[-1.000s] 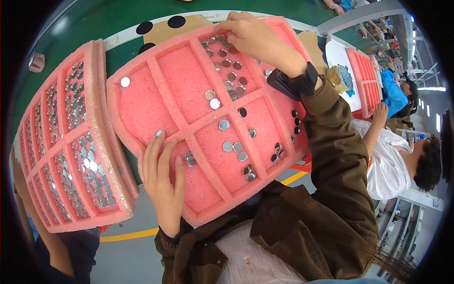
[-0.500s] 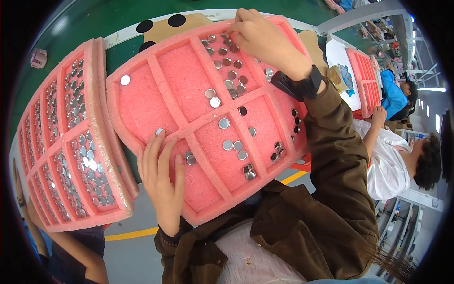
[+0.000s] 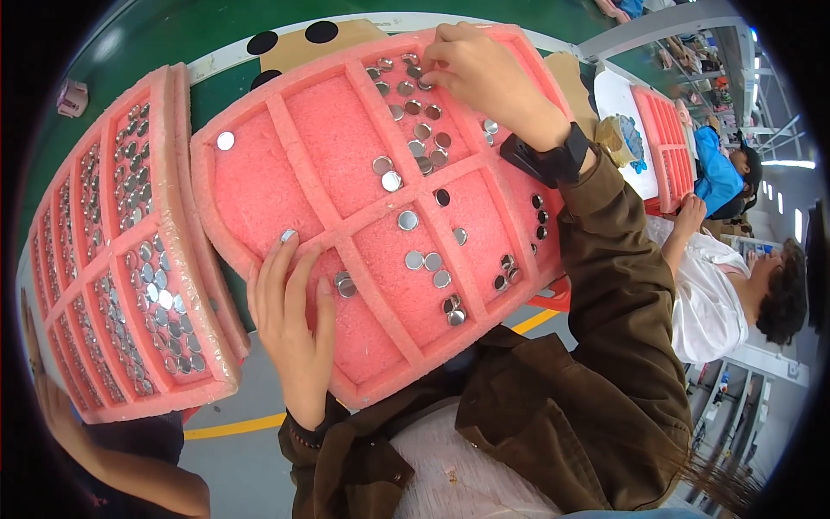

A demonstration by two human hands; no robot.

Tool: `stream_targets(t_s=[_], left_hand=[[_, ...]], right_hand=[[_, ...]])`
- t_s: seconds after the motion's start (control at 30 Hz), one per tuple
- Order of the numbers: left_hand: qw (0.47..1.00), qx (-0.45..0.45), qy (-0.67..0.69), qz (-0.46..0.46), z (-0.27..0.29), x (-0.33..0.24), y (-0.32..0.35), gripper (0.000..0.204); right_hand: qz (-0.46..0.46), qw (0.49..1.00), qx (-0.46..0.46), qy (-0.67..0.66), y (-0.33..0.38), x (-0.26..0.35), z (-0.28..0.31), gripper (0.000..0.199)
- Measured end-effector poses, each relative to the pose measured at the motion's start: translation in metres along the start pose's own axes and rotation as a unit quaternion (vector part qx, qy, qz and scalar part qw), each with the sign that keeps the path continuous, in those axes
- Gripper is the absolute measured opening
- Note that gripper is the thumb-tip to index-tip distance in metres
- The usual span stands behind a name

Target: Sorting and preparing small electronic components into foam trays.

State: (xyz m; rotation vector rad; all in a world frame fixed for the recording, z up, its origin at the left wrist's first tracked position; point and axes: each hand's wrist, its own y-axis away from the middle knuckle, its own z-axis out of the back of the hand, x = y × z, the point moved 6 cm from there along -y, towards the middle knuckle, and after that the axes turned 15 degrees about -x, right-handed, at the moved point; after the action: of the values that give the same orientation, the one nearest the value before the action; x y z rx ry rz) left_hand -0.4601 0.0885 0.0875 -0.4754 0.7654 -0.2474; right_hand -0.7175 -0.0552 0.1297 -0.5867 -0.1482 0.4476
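Disc [image 3: 424, 85] apparently touching right grip [image 3: 475, 73].

Bright, even indoor lighting recorded through a fisheye lens.
White ceiling lights [image 3: 801, 227] glow at the far right; glare whitens several metal discs [image 3: 392, 181]; sheen marks the green surface [image 3: 108, 43]. Straight edges bow toward a black rim; the distant background is soft.

We wear a dark brown jacket [image 3: 618, 285] with long, loose sleeves, which make many folds. Under it we have a pale shirt [image 3: 467, 445] with one small tan mark. Our right wrist carries a bulky black band [image 3: 568, 157], our left a thin dark bracelet [image 3: 303, 438].
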Motion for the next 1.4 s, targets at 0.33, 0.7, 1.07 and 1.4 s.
stream_targets(t_s=[0.33,0.7,1.07,1.4], left_hand=[[1.000,0.001,0.006,0.001,0.000,0.001,0.002,0.034],[1.000,0.001,-0.006,-0.005,-0.002,0.001,0.002,0.033],[1.000,-0.012,0.010,-0.003,-0.002,0.003,0.003,0.031],[1.000,-0.010,-0.003,-0.003,-0.001,0.003,0.003,0.031]], right_hand=[[-0.001,0.993,0.043,-0.112,0.004,0.015,0.019,0.013],[-0.027,0.960,0.104,-0.260,0.013,0.099,-0.007,0.015],[0.053,0.977,0.081,-0.192,0.027,0.092,0.010,0.012],[0.117,0.969,0.111,-0.186,0.019,0.099,0.003,0.010]])
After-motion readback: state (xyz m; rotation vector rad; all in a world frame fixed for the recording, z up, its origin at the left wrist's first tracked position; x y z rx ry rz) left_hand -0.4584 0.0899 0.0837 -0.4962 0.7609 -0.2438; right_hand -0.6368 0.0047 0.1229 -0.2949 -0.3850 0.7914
